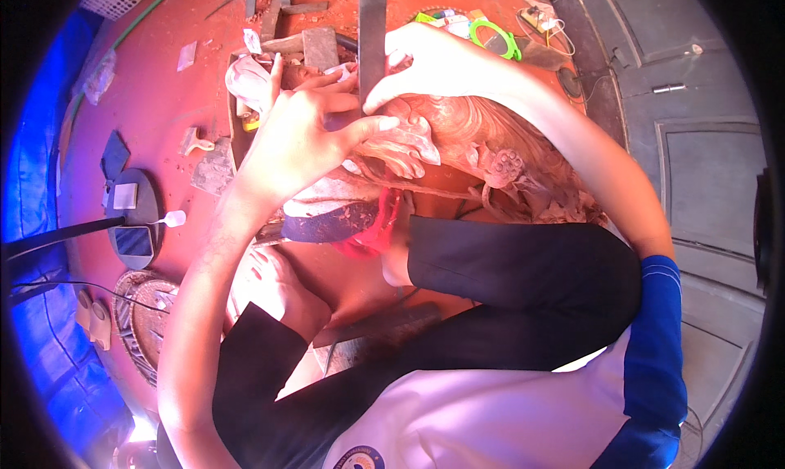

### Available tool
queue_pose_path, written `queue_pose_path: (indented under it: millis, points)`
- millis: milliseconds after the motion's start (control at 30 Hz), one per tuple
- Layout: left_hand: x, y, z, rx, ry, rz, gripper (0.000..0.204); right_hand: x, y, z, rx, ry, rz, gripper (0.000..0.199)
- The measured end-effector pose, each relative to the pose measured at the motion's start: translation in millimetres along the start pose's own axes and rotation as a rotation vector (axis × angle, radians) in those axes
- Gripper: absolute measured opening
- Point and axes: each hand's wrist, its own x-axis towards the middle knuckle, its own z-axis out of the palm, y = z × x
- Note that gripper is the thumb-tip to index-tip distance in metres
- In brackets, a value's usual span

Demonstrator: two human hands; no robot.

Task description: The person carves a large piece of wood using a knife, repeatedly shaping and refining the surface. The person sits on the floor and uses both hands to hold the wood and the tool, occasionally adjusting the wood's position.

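A carved reddish-wood piece with flowing grooves and a lotus-pod shape lies in front of me. My right hand is closed around the lower part of a long, dark, flat bar, which rises toward the top of the view. The bar's exact kind does not show. My left hand spreads its fingers over the left side of the carving, one finger raised. Its thumb lies across the wood just below the bar's lower end, and another fingertip comes up close to the bar's left edge. Whether that finger touches the bar is unclear.
A bright green ring lies behind the carving. To the left are a brush, a dark oval board carrying a phone, and a round woven basket. A grey door stands at right; blue sheeting hangs at left.
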Motion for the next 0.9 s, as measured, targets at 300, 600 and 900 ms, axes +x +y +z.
queue_pose_path:
  millis: [300, 600, 900]
  points:
    - [-2.8, -15.9, 5.8, 0.034, 0.062, -0.002, 0.025, 11.0, 29.3, 25.6, 0.411, 0.155, -0.127, 0.032]
    - [-0.5, -17.9, 12.2, 0.043, 0.043, -0.017, 0.023, 10.9, 45.6, 27.5, 0.267, 0.220, -0.183, 0.041]
    - [-1.6, -20.9, 12.1, 0.034, 0.042, -0.032, 0.025, 9.0, 37.4, 22.9, 0.330, 0.128, -0.190, 0.029]
